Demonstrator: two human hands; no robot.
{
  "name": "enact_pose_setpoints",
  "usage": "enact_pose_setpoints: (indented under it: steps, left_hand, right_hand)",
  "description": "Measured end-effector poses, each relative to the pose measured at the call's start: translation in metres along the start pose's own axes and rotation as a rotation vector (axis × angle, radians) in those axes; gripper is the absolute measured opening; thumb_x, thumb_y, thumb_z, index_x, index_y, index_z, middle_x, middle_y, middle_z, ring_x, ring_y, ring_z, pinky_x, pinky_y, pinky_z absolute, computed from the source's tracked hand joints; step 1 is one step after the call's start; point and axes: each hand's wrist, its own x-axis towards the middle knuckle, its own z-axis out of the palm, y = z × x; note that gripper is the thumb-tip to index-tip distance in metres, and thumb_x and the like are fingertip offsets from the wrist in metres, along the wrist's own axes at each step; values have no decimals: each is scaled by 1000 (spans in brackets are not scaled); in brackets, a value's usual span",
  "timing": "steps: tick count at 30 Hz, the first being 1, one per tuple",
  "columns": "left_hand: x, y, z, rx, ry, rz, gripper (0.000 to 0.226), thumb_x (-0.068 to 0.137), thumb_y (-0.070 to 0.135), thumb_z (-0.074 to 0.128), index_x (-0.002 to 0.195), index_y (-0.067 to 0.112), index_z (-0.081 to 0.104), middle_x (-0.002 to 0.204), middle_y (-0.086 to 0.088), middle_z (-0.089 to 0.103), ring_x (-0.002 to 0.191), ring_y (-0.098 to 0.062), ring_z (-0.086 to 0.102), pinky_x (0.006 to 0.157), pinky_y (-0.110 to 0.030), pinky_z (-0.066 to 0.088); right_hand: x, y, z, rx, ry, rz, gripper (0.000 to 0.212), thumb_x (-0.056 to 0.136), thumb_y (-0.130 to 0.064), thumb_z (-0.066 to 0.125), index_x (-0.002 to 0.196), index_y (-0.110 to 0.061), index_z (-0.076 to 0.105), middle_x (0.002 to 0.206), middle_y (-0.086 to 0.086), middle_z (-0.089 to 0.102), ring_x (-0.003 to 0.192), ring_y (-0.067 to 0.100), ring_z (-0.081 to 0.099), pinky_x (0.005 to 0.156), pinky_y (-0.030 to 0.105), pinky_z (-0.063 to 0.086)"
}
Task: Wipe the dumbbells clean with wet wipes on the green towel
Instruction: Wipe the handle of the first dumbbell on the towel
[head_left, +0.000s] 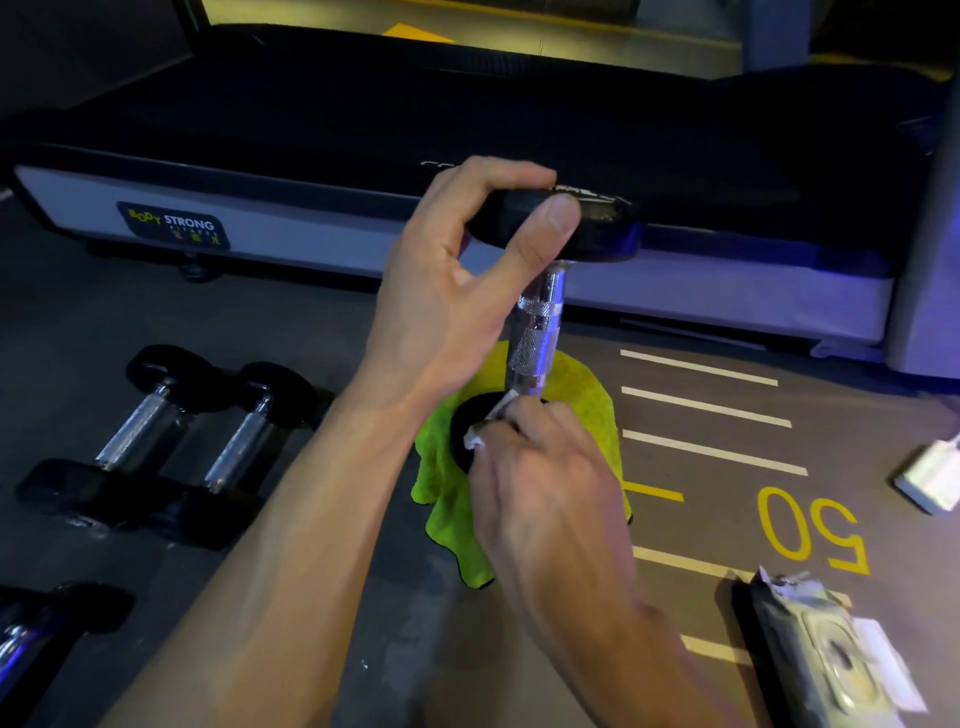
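A dumbbell (537, 332) with black heads and a knurled chrome handle stands on end, slightly tilted, on the green towel (582, 400). My left hand (457, 291) grips its upper black head from the left. My right hand (540, 467) presses a white wet wipe (493, 418) against the top face of the lower head, near the base of the handle. My right hand hides much of the lower head and the towel's middle.
Two more dumbbells (171, 441) lie side by side on the floor at left, another (31, 634) at the bottom left corner. A wet wipe pack (826, 654) lies at bottom right, a white object (930, 478) at right. A treadmill base (363, 244) runs behind.
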Motion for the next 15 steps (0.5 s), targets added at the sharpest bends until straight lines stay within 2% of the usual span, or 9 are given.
enact_pose_setpoints:
  steps: [3,5,8,12,15]
  left_hand:
    - [-1,3,1,-9,-28,16,22,96,42,68,114,29,68,120,-12,66,113,-27,65,103,-56,50]
    - [-3,5,1,-11,-26,24,19,96,42,69,112,33,67,122,-8,65,115,-22,65,105,-52,50]
    - [-5,7,1,-17,-21,27,19,95,41,70,112,33,68,123,-5,65,116,-19,65,107,-48,50]
    - [-7,8,3,-8,-12,30,22,94,41,70,113,29,69,121,2,64,116,-18,64,106,-49,50]
    - [-6,9,5,-12,-31,26,25,94,41,71,114,27,69,122,2,63,117,-18,64,105,-48,52]
  right_hand:
    - [-2,9,1,41,-19,-31,11,89,-14,62,86,-18,71,92,-2,60,84,25,54,70,39,49]
    - [-6,23,-3,137,-27,-26,21,95,-19,53,93,-16,74,100,-3,64,87,25,56,75,39,50]
    - [-10,37,-10,216,25,28,27,94,-23,50,96,-19,76,101,-5,68,89,20,57,79,32,49]
    - [-7,21,-3,190,25,37,25,93,-23,50,91,-17,75,98,-3,66,89,25,58,76,40,51]
    - [0,5,7,58,1,39,19,87,-19,55,87,-18,75,93,-1,63,83,27,56,67,39,51]
